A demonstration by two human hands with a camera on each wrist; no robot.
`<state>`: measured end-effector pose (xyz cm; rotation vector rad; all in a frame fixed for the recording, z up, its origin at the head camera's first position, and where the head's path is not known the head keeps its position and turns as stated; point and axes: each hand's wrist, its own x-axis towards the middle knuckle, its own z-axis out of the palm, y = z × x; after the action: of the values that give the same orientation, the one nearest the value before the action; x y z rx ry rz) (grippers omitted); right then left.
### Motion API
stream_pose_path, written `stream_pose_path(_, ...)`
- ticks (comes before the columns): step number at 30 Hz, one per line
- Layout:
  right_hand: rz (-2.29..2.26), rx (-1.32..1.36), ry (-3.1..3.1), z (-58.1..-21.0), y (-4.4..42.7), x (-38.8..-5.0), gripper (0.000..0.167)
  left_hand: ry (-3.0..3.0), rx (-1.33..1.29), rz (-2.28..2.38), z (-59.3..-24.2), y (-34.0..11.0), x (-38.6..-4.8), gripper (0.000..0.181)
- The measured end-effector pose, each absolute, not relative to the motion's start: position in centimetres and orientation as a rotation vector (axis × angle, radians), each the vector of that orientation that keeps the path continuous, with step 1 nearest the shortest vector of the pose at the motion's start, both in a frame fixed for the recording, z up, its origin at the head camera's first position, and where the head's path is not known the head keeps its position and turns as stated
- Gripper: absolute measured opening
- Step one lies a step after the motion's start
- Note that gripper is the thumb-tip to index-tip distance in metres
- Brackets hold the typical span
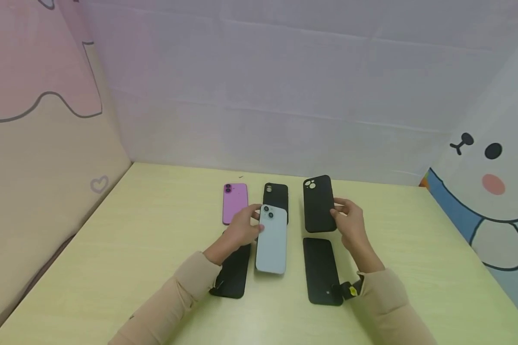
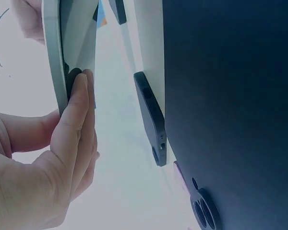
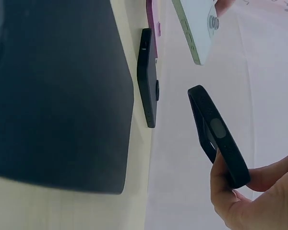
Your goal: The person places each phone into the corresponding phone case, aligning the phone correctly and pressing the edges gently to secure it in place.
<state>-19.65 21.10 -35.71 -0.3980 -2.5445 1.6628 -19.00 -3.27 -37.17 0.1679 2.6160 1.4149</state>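
My left hand pinches the left edge of a pale blue phone, its back with two lenses facing up. In the left wrist view, fingers lie along its screen side and the thumb is on the other. My right hand grips the right edge of a black phone case with a camera cutout. Its hollow inside shows in the right wrist view, where fingers reach into it. Behind the pale blue phone lies another black case-shaped piece, partly hidden. Phone and case are raised and apart.
A purple phone lies at the back left of the yellow table. One black phone-shaped slab lies under my left wrist, another beside my right wrist. A white cloth wall closes off the back.
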Motion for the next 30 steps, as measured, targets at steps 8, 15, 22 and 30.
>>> stream_pose_path(8, 1.767, -0.394, -2.525, -35.3, 20.6, -18.6, 0.039, 2.611, 0.115, 1.499, -37.2, -3.6, -19.5, 0.055)
stream_pose_path(15, 1.905, -0.351, -2.456, -35.1, 20.3, -17.9, 0.039, 2.575, 0.070, 1.621, -36.6, -3.7, -19.8, 0.057)
stream_pose_path(22, 2.025, -0.312, -2.413, -35.2, 20.1, -17.3, 0.039, 2.511, 0.064, 1.752, -36.4, -3.6, -20.1, 0.059)
stream_pose_path(30, 2.073, -0.285, -2.413, -35.4, 19.6, -16.6, 0.039, 2.460, 0.012, 1.830, -36.3, -3.5, -20.4, 0.061)
